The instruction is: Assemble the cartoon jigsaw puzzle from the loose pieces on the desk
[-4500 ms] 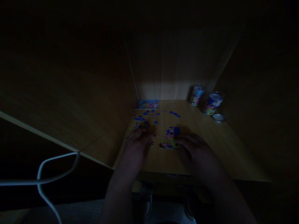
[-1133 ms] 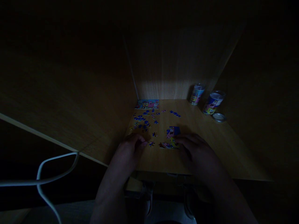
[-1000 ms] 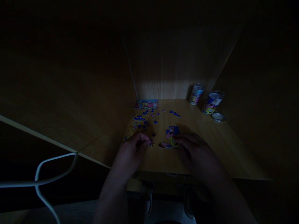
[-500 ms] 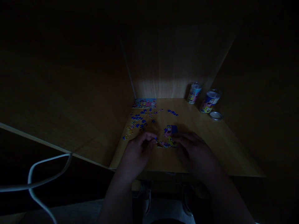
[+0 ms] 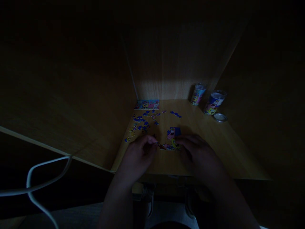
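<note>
A partly joined jigsaw puzzle (image 5: 175,131) with blue, pink and yellow cartoon parts lies flat on the wooden desktop in front of me. At its lower left corner, my left hand (image 5: 143,151) pinches a small puzzle piece (image 5: 156,142), mostly covered by thumb and forefinger. My right hand (image 5: 194,148) is curled against the puzzle's right side, its fingertips on the yellow part; the thumb is largely hidden in shadow. Several loose puzzle pieces (image 5: 140,119), many blue and some yellow, are scattered beyond my left hand.
A joined cartoon picture (image 5: 147,105) lies at the back left. Two cartoon-printed cans, a smaller one (image 5: 197,94) and a larger one (image 5: 213,103), stand at the back right beside a round lid (image 5: 220,117). A white cable (image 5: 35,168) loops at lower left. Wooden walls enclose the desktop.
My left hand has shifted slightly left and turned the pinched piece, whose blue face shows less now. My right hand stays on the puzzle.
</note>
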Demonstrator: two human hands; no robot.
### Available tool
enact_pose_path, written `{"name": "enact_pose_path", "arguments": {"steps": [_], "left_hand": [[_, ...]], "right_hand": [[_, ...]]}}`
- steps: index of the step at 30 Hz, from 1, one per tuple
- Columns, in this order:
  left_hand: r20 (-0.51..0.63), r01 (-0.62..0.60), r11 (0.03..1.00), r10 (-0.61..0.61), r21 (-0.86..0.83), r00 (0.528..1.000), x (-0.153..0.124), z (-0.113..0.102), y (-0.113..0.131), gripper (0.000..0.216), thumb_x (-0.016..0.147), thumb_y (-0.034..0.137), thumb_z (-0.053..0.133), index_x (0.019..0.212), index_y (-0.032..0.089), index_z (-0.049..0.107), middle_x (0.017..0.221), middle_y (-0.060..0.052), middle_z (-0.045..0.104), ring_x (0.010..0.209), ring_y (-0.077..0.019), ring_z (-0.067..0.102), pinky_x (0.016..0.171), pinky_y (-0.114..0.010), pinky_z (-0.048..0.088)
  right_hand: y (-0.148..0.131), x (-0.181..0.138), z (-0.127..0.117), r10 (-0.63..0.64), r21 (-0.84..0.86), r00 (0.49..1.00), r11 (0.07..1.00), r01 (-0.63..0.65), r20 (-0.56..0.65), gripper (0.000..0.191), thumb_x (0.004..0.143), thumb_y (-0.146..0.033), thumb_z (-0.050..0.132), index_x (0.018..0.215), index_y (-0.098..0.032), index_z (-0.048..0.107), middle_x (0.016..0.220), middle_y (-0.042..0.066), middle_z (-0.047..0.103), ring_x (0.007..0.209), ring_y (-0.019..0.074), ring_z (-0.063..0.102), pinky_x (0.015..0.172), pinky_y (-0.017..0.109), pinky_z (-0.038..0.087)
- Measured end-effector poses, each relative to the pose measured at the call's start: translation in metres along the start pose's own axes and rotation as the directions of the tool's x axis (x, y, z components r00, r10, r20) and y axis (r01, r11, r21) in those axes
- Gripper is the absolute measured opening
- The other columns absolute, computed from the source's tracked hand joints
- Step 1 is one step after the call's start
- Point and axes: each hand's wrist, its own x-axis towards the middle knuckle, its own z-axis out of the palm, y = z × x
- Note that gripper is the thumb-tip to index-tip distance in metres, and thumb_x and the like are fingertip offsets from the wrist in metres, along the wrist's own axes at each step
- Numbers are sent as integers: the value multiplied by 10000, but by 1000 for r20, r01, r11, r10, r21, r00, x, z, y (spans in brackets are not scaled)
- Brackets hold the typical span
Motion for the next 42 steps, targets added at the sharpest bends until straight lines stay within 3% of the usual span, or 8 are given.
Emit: {"name": "enact_pose_path", "arguments": {"steps": [8, 27, 37, 42], "left_hand": [[59, -7, 997, 2, 83, 998, 2, -6, 3, 134, 1041, 295, 649, 940, 262, 732, 959, 15, 759, 921, -205, 715, 870, -334, 499], [-53, -23, 969, 37, 246, 998, 8, 7, 1, 163, 982, 183, 697, 839, 242, 750, 967, -39, 684, 982, -240, 679, 935, -390, 524], [-84, -18, 974, 38, 227, 996, 7, 10, 2, 140, 945, 145, 706, 844, 241, 693, 961, -36, 690, 970, -250, 681, 900, -395, 518], [-153, 6, 983, 23, 181, 988, 4, 4, 3, 87, 1008, 236, 643, 945, 248, 703, 1003, -37, 732, 957, -242, 714, 882, -375, 537]], "right_hand": [[3, -1, 1, 12, 10, 1000, 1000, -12, 2, 354, 972, -138, 620, 1284, -236, 757, 1317, 87, 776, 1190, 291, 701, 1076, 517, 583], [1, -1, 1, 1, -2, 1000, 1000, -1, -8, 346, 989, -130, 588, 1279, -217, 756, 1309, 89, 776, 1185, 298, 695, 1080, 539, 589], [3, -1, 2, 12, 18, 1000, 1000, -12, -9, 374, 967, -130, 607, 1290, -231, 766, 1306, 87, 780, 1195, 294, 704, 1079, 531, 590], [2, -1, 1, 4, 7, 1000, 1000, -4, -10, 362, 956, -121, 630, 1272, -233, 765, 1303, 89, 782, 1186, 291, 709, 1081, 517, 587]]}}
